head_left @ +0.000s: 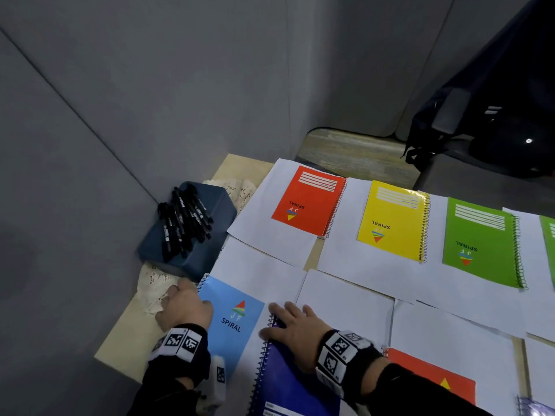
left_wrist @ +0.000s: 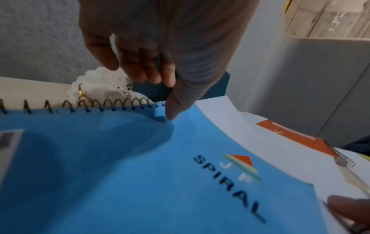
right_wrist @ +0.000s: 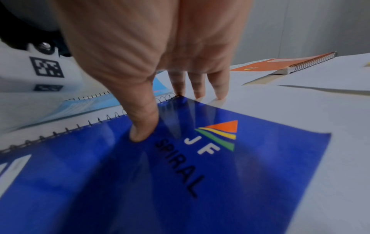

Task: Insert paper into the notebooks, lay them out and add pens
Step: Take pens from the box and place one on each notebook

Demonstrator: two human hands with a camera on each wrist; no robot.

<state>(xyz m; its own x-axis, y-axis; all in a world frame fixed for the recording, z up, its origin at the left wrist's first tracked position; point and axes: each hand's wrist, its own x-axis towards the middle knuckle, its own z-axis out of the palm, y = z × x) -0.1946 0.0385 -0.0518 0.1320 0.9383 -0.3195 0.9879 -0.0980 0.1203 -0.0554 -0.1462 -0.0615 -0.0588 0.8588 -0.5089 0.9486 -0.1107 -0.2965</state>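
A light blue spiral notebook (head_left: 234, 331) (left_wrist: 140, 174) lies closed on a white sheet (head_left: 258, 271) at the near left. My left hand (head_left: 183, 307) (left_wrist: 160, 79) sits at its spiral edge, with the thumb pressing the cover and the fingers hanging loose over the lace. A dark blue notebook (head_left: 288, 385) (right_wrist: 200, 174) lies to its right. My right hand (head_left: 294, 322) (right_wrist: 170, 95) rests flat on its top corner, thumb on the cover and straight fingers on the paper beyond. Several black pens (head_left: 184, 219) lie on a dark blue box (head_left: 222, 211).
Red (head_left: 309, 199), yellow (head_left: 393, 220) and green (head_left: 480, 241) notebooks lie on white sheets in the far row. An orange notebook (head_left: 432, 376) lies near right. A lace doily (head_left: 150, 283) covers the table's left corner. A black backpack (head_left: 495, 100) stands at the back right.
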